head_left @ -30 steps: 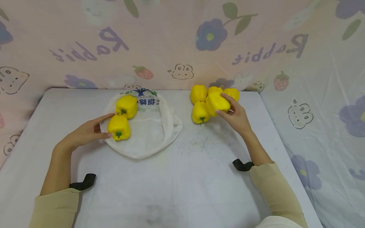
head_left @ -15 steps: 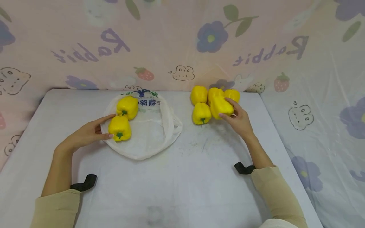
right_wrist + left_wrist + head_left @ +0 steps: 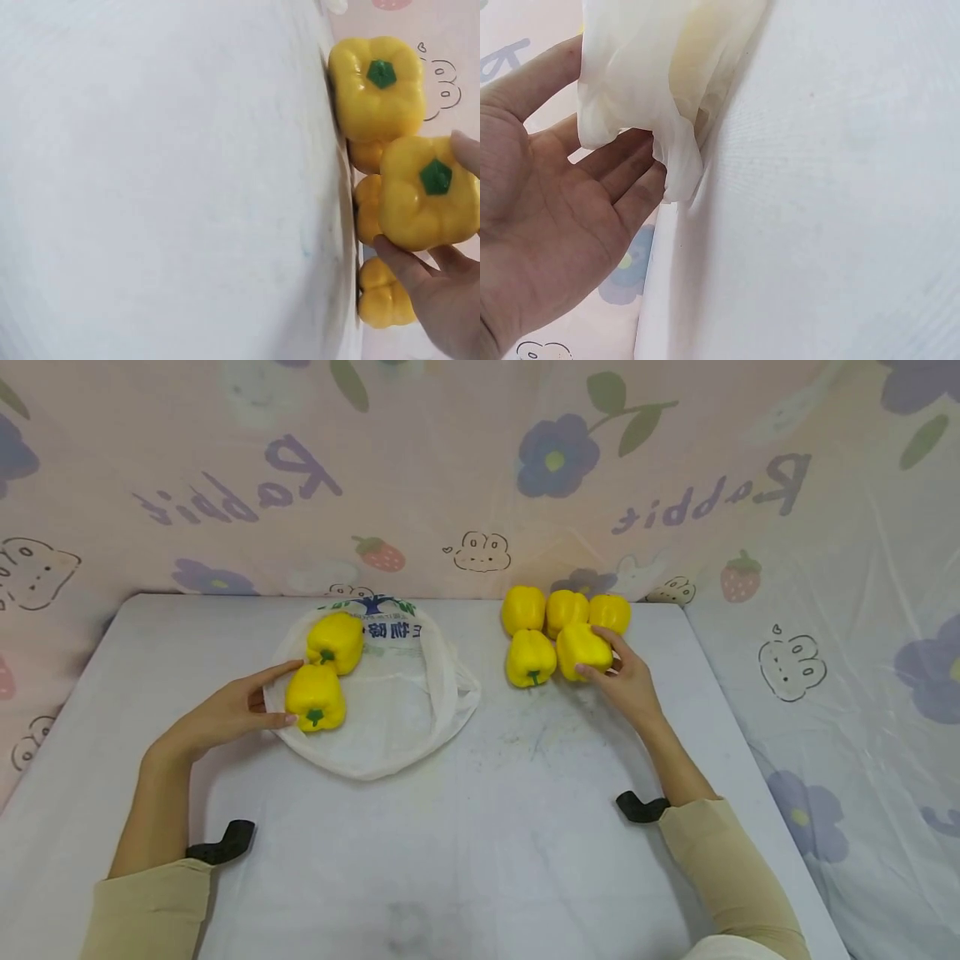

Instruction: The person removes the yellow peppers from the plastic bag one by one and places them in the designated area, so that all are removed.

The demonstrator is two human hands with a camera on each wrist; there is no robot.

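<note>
On the left of the table, my left hand grips the rim of a white plastic bag, its thumb and index fingertips beside a yellow bell pepper. Another yellow bell pepper lies behind that one in the bag. In the left wrist view, the bag wall covers some fingertips. At the right, my right hand holds a yellow bell pepper between thumb and fingers; its green stem faces the right wrist camera. Whether it touches the table, I cannot tell.
Close to the held pepper stand a front-row yellow pepper and back-row ones at left, middle and right. The white table meets a patterned cloth behind. Each wrist wears a black mount.
My right hand has brought its pepper slightly right and nearer to me, in front of the back row, beside the front-row pepper. The left hand and the bag have stayed in place.
</note>
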